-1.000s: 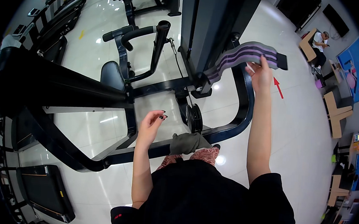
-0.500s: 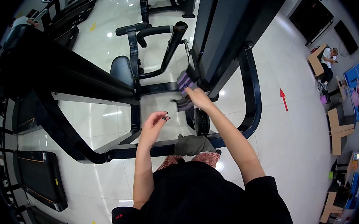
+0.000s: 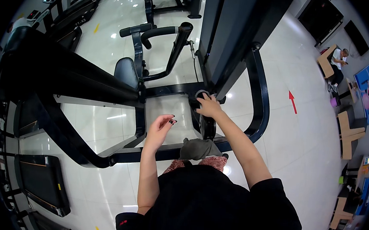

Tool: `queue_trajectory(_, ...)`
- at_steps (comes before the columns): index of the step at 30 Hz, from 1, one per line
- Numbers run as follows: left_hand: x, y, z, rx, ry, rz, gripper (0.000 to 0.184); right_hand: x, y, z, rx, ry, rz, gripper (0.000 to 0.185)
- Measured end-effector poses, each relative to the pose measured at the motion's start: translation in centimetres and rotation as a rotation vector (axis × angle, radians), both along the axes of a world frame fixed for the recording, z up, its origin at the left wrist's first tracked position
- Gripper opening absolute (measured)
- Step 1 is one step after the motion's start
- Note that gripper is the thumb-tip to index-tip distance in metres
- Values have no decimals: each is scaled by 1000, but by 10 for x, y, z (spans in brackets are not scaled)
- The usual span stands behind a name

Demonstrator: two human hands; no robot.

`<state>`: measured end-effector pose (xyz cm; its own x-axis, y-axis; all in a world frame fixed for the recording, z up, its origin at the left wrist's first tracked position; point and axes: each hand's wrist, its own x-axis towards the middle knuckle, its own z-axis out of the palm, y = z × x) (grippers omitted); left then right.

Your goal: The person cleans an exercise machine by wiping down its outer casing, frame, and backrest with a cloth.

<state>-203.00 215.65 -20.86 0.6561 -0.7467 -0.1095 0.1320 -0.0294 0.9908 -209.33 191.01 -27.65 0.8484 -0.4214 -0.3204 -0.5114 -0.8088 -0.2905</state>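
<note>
My left hand [image 3: 160, 128] is raised above the machine's base frame. Its fingers are loosely bent and apart, with nothing in them. Further forward, my right hand [image 3: 209, 106] reaches down beside the black upright [image 3: 230, 45], its fingers spread. Its fingertips are at a grey, curved-edged thing [image 3: 200, 92], which the hand partly covers; I cannot tell what it is. Just below the hand are black round weights or wheels [image 3: 208, 126]. A cable with a metal end piece [image 3: 192, 49] runs down toward that spot. A dark grey cloth [image 3: 200, 149] lies bunched near my legs.
The machine's dark frame [image 3: 260, 94] curves round on the right, and a thick black beam [image 3: 76, 71] crosses on the left. A padded seat [image 3: 126, 72] stands ahead. Treadmills [image 3: 39, 177] line the left side. A seated person [image 3: 337, 63] is at the far right.
The grey-and-purple striped cloth that was in my right hand no longer shows. That hand's fingers have spread, and it has moved slightly lower. My left hand has barely moved.
</note>
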Motion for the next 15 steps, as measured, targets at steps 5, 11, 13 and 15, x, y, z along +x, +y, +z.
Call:
queue_trajectory(5,-3,8,-3,20,15,46,21,-10,-13,-25,82,56,11,59)
queue_trajectory(11,-7,5,-8,64,1,19,20,-17,-9,-33,67,-261,-26,52)
queue_trajectory(13,-9,2,-17,88,-2,-12,20,-26,2,-23,40,-467,-67,48)
queue_trajectory(15,-10,-6,-35,155,-46,-88,20,-36,20,-11,69,-742,-77,36)
